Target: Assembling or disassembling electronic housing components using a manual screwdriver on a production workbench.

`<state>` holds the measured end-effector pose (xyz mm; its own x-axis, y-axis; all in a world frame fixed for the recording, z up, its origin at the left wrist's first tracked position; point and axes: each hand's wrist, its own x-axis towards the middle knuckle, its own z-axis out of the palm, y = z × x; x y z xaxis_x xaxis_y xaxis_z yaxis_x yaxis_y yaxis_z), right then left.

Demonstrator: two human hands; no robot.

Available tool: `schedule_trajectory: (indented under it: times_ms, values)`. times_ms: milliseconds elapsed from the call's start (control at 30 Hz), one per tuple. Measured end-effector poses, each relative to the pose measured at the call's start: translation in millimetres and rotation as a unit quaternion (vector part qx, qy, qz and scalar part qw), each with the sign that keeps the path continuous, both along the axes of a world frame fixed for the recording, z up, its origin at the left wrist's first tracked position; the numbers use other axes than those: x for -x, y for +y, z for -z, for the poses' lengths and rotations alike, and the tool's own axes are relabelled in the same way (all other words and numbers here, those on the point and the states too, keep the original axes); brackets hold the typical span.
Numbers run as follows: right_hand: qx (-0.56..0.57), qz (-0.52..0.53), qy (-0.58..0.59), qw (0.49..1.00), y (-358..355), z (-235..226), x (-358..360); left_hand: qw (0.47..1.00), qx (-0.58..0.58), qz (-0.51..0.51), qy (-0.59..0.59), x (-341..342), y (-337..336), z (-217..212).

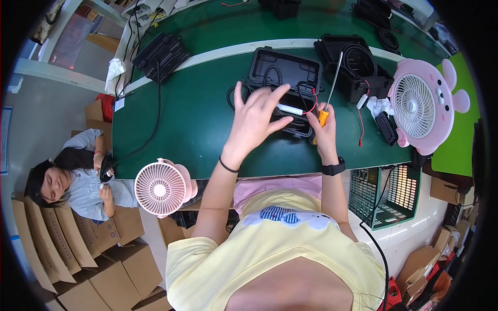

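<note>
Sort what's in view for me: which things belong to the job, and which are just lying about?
Seemingly in the job:
- screwdriver, in the right hand
- open black box, behind the left hand
- white part by the right hand

Probably just lying about:
- rabbit-eared pink fan
- smaller pink fan
- green crate
- cardboard boxes

- Left hand (253, 123): fingers spread, over open black case (286, 65).
- Right hand (326, 136): grips orange-handled screwdriver (322, 117).
- Pink animal-faced fan (413, 102): at bench's (197, 124) right edge.
</note>
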<state>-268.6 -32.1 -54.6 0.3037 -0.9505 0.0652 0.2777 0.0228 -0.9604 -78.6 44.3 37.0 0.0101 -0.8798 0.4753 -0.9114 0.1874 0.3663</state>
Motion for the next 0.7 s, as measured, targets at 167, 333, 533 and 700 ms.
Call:
schedule_trajectory:
  times_ms: [167,333,533,700]
  values:
    - [-0.046,-0.012,-0.013,0.999,0,0,12,0.994,0.100,-0.004,-0.036,-12,7,-9]
    - [-0.046,-0.015,-0.031,0.998,3,-4,12,0.966,0.127,-0.136,0.180,-36,35,14]
    - [-0.030,-0.004,-0.014,0.999,6,-4,4,0.775,0.254,-0.175,0.552,-14,61,85]
    - [-0.012,0.010,0.001,1.000,10,-4,3,0.503,0.252,-0.274,0.780,25,68,80]
